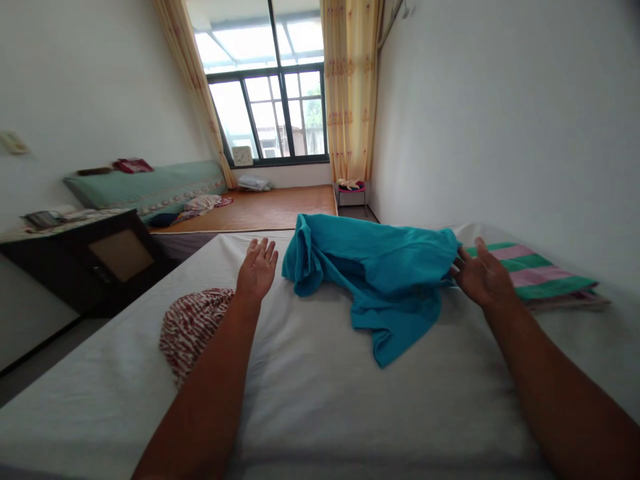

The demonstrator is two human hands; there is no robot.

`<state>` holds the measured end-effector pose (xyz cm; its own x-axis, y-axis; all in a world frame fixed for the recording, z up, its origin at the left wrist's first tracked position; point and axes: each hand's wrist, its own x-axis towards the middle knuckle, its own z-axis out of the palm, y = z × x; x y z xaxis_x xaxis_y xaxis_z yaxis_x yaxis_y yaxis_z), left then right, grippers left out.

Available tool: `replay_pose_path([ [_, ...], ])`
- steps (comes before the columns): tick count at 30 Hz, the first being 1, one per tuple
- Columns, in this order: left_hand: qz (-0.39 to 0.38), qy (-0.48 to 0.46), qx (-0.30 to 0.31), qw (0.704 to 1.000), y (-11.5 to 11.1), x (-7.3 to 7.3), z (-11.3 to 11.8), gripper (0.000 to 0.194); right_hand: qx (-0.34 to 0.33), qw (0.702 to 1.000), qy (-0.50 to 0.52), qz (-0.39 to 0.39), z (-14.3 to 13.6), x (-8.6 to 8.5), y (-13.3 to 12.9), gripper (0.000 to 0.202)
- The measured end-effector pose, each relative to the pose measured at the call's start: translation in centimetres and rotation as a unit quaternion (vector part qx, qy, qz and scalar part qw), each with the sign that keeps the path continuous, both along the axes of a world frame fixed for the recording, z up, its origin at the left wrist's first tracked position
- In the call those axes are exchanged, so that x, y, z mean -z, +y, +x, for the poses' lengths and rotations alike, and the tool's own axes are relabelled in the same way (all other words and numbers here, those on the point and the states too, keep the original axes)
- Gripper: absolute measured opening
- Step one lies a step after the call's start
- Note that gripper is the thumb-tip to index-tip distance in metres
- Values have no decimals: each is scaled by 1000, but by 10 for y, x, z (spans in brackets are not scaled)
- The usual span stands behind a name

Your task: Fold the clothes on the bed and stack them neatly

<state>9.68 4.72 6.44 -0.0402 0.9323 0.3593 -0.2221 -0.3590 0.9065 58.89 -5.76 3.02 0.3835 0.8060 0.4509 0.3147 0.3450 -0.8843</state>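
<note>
As hands (pixel 257 270) flank cloth (pixel 395 263), sheet edge (pixel 120 327) leftward

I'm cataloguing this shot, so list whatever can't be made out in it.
All in the head view:
- Right hand: blur where its fingertips meet the edge of the turquoise cloth leaves any grip unclear.
- Striped cloth: part hidden behind the right hand.
- Red-and-white patterned cloth: part hidden by the left forearm.
- Pale wall fitting: blurred, cut off by the left edge.
</note>
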Motion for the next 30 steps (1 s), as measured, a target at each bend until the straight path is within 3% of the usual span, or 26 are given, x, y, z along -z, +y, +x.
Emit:
replay_pose_path([
  [3, -48, 70, 5, 996, 4, 14, 0, 48, 18, 999, 8, -46, -7, 8, 3, 71],
  [6, -39, 235, 12, 971, 2, 36, 10, 54, -67, 984, -133, -102, -31, 10, -2, 56],
  [9, 28, 453, 32, 890, 0, 58, 24, 60, -201, 927, -289, -133, -59, 14, -9, 49],
  [11, 60, 572, 29, 817, -1, 70, 30, 60, -262, 884, -361, -138, -70, 20, -13, 63],
  [13, 79, 638, 8, 766, 0, 75, 33, 56, -284, 857, -405, -143, -73, 28, -13, 77],
  [18, 80, 667, -91, 735, 5, 71, 33, 48, -179, 865, -441, -158, -50, 48, -3, 63],
  [23, 93, 686, -132, 709, 7, 66, 38, 34, -108, 886, -430, -134, -33, 57, 10, 53],
  [27, 85, 681, -144, 713, 6, 63, 37, 32, -24, 925, -373, -70, -30, 60, 18, 61],
  [30, 77, 654, -159, 736, 6, 61, 34, 31, 40, 931, -359, -54, -25, 64, 22, 67],
])
